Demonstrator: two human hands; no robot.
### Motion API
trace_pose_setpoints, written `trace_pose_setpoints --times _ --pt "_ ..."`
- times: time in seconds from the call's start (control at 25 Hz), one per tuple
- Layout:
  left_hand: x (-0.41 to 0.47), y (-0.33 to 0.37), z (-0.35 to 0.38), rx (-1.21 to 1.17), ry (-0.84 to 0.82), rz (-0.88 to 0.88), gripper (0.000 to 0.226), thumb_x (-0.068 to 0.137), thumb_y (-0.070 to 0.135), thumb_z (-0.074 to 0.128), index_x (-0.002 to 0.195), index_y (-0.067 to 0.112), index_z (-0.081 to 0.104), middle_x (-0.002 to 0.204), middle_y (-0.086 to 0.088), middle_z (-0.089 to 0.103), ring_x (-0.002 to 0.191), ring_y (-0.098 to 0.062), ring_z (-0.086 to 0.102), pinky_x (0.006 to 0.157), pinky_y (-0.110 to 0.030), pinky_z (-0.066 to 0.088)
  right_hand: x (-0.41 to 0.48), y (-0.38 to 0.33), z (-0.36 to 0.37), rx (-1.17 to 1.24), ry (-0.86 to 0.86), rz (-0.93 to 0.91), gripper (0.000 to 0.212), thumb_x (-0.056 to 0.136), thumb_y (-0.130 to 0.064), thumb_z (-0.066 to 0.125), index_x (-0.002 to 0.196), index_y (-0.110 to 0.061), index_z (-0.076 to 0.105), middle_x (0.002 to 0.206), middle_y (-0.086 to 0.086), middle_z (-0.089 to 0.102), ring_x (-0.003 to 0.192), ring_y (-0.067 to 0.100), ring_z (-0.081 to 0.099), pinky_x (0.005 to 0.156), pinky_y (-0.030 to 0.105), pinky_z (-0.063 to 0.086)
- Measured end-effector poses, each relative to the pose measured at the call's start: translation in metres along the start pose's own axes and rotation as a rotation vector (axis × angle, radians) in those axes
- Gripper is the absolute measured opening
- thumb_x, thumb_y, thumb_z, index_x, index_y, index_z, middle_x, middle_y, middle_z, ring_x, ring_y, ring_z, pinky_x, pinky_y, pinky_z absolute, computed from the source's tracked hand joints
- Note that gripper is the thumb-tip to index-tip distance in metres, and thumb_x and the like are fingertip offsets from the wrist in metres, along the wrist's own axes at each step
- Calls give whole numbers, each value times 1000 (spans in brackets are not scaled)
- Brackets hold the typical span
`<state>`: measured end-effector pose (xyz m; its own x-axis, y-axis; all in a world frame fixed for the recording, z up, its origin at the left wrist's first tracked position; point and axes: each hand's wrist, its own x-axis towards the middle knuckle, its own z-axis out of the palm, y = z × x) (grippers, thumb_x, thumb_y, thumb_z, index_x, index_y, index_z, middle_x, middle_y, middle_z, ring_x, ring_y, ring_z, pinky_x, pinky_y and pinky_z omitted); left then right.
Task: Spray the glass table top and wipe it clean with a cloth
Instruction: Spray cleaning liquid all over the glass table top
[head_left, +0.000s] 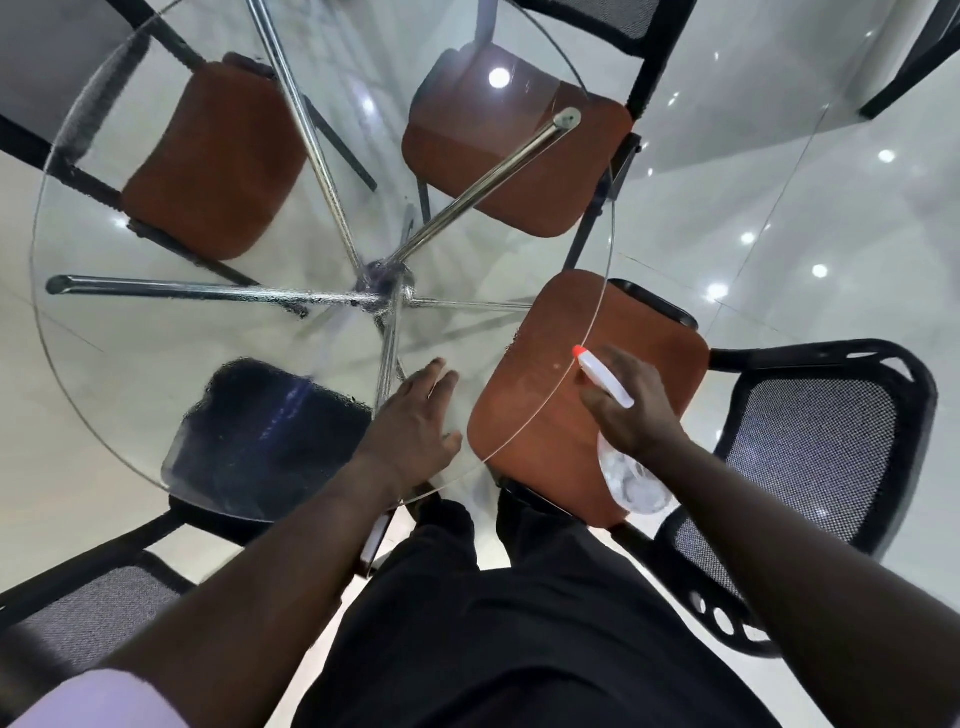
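Note:
The round glass table top (171, 332) fills the left and centre of the head view, with droplets beading over its left and near parts. My right hand (631, 410) is shut on a clear spray bottle (631, 480) with a white head and orange nozzle, held just past the table's right edge with the nozzle pointing toward the glass. My left hand (415, 423) rests flat on the glass near the front edge, fingers apart and holding nothing. No cloth is in view.
Chrome legs (467, 192) spread from a hub under the glass. Chairs with brown seats (519, 171) ring the table; one brown seat (524, 415) sits under my right hand. A black mesh chair (810, 441) stands at the right, another at lower left. The floor is glossy white tile.

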<state>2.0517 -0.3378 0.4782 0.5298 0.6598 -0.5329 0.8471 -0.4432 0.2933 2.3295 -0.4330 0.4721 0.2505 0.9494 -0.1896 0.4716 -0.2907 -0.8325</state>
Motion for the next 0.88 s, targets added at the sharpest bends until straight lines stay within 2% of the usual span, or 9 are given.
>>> trace_pose_setpoints --times 0.16,0.24,0.32,0.36,0.44,0.52,0.64,0.72,0.88 --pt "16 0 -6 18 -21 -5 84 99 43 60 166 15 18 176 -3 5 160 -23 13 129 -44 25 23 -8 -8 -1 7 8 8 87 -24 63 88 -17 67 74 -8 61 64 15 57 61 27 38" --pt "24 0 -9 28 -18 -20 85 99 44 61 166 15 17 176 -5 5 160 -25 14 129 -44 25 39 -6 -10 -16 36 52 23 91 -26 65 105 -9 73 87 -2 68 76 19 62 70 27 43" --pt "31 -1 -13 19 -20 -54 86 99 44 61 166 15 16 176 -6 4 160 -26 15 128 -43 26 63 -7 -16 -19 46 75 26 94 -20 69 118 -11 74 105 -2 72 92 19 65 81 31 48" --pt "33 -1 -15 11 -19 -74 86 99 44 60 166 15 16 176 -6 4 159 -27 15 128 -42 27 76 -10 -21 -26 23 52 19 93 -17 69 111 -13 74 103 -3 73 91 19 65 80 35 51" --pt "36 -5 -20 8 -5 -95 85 100 45 58 166 14 15 176 -6 3 159 -27 15 128 -40 25 106 -22 -26 -74 -27 -28 3 88 -14 67 90 -11 67 83 5 69 75 27 63 68 48 55" --pt "37 -10 -24 16 -12 -92 85 101 45 57 167 13 12 176 -6 1 160 -26 13 129 -37 21 137 -41 -24 -91 -43 -67 11 88 -13 66 81 -6 62 75 13 63 69 33 60 64 55 53" --pt "38 -20 -26 30 -59 -98 87 102 47 56 167 14 9 177 -5 0 161 -24 11 130 -34 16 174 -77 -10 -133 -126 -140 13 90 -15 67 91 -2 67 88 15 70 81 38 65 73 49 53" --pt "38 -26 -24 35 -70 -106 89 100 48 57 167 14 9 177 -5 0 162 -23 11 131 -36 17 188 -93 -2 -170 -161 -190 12 90 -11 69 92 0 68 91 16 70 84 39 66 75 49 54" --pt "36 -28 -14 -5 -42 -102 88 100 47 57 167 14 11 177 -4 0 162 -23 11 131 -37 17 180 -96 -11 -61 -66 -105 7 87 -16 65 86 -9 65 85 8 67 80 33 63 71 42 49"
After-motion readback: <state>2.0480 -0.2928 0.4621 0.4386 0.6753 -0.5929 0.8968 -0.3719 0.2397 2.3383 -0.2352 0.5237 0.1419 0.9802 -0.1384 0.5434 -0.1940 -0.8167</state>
